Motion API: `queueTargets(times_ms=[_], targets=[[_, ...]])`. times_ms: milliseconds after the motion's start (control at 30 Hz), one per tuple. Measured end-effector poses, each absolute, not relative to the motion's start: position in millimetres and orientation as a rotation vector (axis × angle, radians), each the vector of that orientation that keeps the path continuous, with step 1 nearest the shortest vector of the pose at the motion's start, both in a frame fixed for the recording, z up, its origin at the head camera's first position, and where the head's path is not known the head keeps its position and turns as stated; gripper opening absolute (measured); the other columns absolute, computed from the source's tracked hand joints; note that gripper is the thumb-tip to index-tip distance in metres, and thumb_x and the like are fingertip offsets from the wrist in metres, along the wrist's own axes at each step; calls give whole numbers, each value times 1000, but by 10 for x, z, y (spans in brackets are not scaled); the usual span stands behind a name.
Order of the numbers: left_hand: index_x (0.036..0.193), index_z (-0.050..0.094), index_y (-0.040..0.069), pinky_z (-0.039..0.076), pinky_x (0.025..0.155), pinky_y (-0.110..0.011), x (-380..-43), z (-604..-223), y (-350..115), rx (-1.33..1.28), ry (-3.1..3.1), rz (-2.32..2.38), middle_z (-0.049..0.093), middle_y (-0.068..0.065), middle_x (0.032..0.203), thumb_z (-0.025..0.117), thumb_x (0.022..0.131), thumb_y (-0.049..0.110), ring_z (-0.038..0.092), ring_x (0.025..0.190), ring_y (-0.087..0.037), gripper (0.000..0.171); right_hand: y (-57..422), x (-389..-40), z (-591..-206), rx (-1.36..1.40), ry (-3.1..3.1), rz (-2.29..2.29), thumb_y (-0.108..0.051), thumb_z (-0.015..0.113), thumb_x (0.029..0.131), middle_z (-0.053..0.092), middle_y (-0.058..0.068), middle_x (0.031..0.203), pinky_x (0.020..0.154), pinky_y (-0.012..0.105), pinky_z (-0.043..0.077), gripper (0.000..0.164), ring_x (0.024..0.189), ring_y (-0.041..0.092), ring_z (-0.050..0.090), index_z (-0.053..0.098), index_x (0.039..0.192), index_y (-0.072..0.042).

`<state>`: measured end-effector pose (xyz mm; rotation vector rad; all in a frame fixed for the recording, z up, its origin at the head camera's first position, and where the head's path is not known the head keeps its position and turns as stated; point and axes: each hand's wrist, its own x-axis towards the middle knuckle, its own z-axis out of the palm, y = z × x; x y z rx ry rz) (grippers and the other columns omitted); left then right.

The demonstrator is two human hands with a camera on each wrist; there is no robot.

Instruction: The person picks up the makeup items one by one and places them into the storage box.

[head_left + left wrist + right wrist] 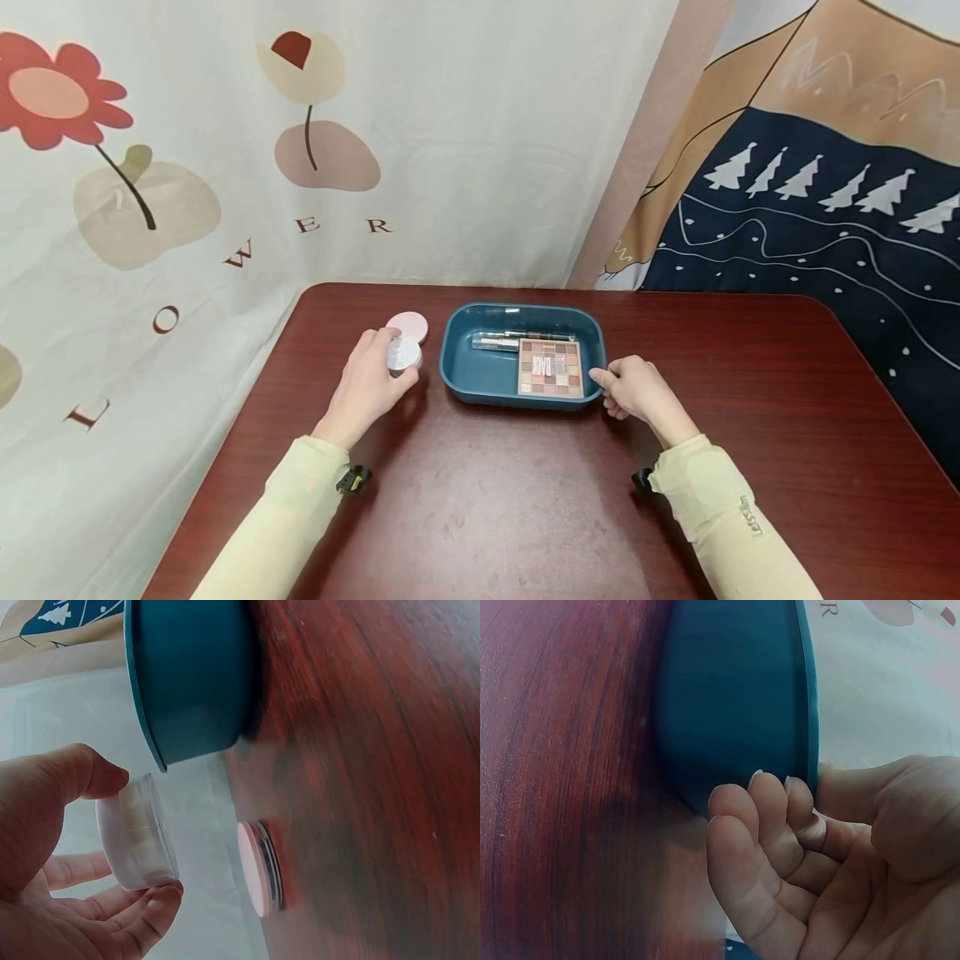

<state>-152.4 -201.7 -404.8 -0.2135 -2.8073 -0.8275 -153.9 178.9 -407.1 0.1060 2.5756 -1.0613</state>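
My left hand [363, 379] holds a small round cosmetic jar [139, 836] with a white side and a clear wall, the thumb on one edge and fingers on the other. In the left wrist view, the jar is up off the table, left of the tub. A round pink compact [408, 324] lies on the table just beyond it. With its thumb at the rim and fingers curled against the outer wall, my right hand [637, 387] grips the right end of a teal tub [480, 379]. Inside the tub lie an eyeshadow palette [551, 368] and slim clear-and-silver cosmetic tubes [495, 342].
The tub stands on a dark red wooden table [510, 500] near its far edge. Behind hangs a pale printed curtain [465, 125], and a navy and tan cloth [825, 233] hangs at the right. Both wrists carry black straps.
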Motion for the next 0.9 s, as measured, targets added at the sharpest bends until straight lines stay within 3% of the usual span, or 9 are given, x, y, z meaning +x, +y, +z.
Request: queueTargets(times_ms=[500,900], targets=[[129,58,-1,52,93,-51,-1539,-3998,-1760,-336,-2747,-879,58,-21,128,79,86,18,57,111,-37,51,1790,-1539,-4065,129,2562,-1067,-25,59,107,64,12,72,58,30,59,36,57,16,63,67,90,5],[124,60,-2,53,87,-46,-1538,-4002,-1567,-415,-2697,-911,59,-19,115,78,85,16,58,101,-32,46,1792,-1537,-4057,119,2576,-1058,-25,60,106,62,10,69,57,29,57,36,56,16,61,69,89,5]])
